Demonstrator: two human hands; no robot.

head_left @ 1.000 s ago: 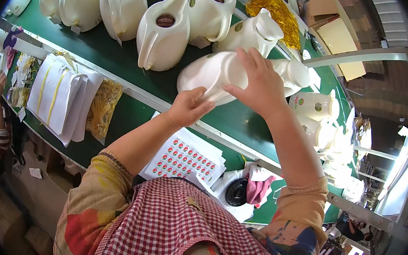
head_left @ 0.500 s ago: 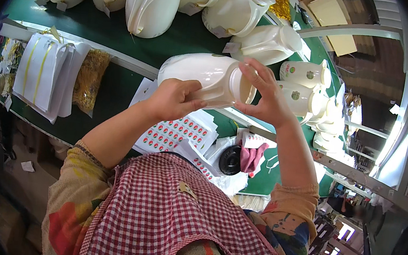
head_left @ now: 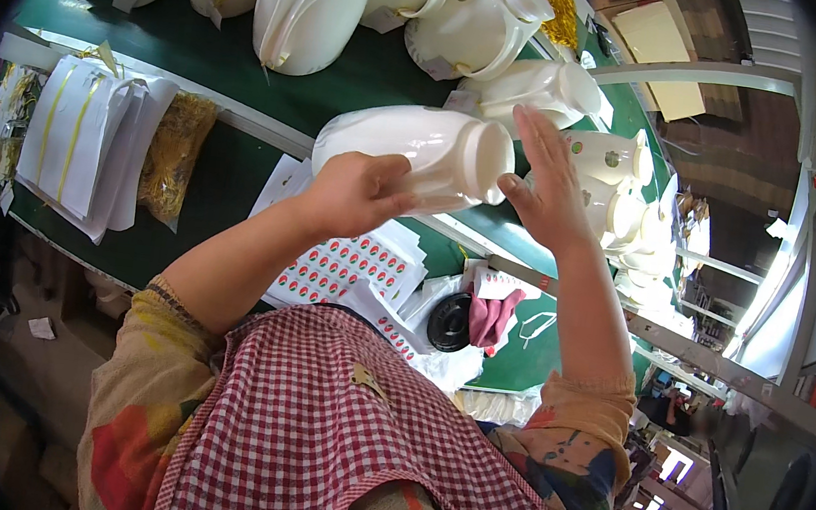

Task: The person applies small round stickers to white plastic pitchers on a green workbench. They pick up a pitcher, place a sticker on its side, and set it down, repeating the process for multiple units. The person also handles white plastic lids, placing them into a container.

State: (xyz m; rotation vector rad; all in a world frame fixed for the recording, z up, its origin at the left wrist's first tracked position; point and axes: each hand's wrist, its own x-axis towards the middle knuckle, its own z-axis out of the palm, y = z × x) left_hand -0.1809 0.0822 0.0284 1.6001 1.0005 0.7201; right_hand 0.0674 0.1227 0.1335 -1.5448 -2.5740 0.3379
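Observation:
A glossy white jug (head_left: 411, 137) lies on its side in the air before me, its wide round mouth facing right. My left hand (head_left: 360, 191) is closed round its near side, where the handle is; the fingers partly cover that handle. Off the jug's rim, my right hand (head_left: 554, 191) is open, fingers stretched up and thumb apart, holding nothing. Whether the right thumb still brushes the rim I cannot tell. Below the jug lie sheets of red and green oval stickers (head_left: 351, 267).
Several white jugs (head_left: 311, 17) with tags stand along the back of the green bench (head_left: 199, 55); more jugs (head_left: 608, 157) stand at right. Left are hanging white papers (head_left: 89, 143) and a bag of gold ties (head_left: 178, 153). A black round lid (head_left: 450, 321) lies by a pink cloth (head_left: 494, 315).
My right hand has let go of the jug's mouth and opened out to the right. The left hand keeps its hold, and the jug has barely moved.

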